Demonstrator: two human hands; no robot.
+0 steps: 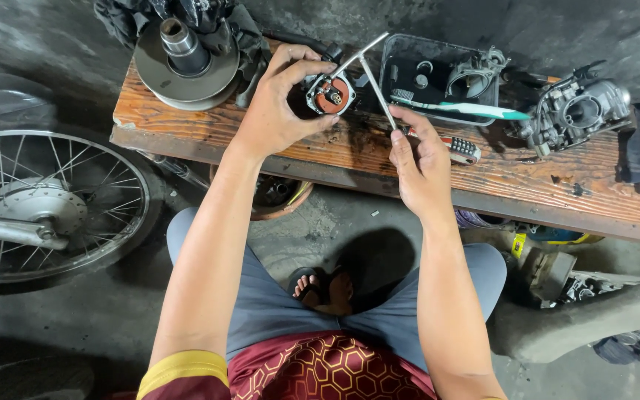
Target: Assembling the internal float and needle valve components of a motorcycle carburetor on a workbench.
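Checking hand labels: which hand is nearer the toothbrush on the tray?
Right. The right hand sits just below the toothbrush, gripping the T-handle wrench. The left hand is farther off to its left, holding the small round engine part.

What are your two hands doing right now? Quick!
Left hand: closed around a small round metal engine part with an orange centre.
Right hand: closed, pinching a thin silver T-shaped metal wrench set into that part.
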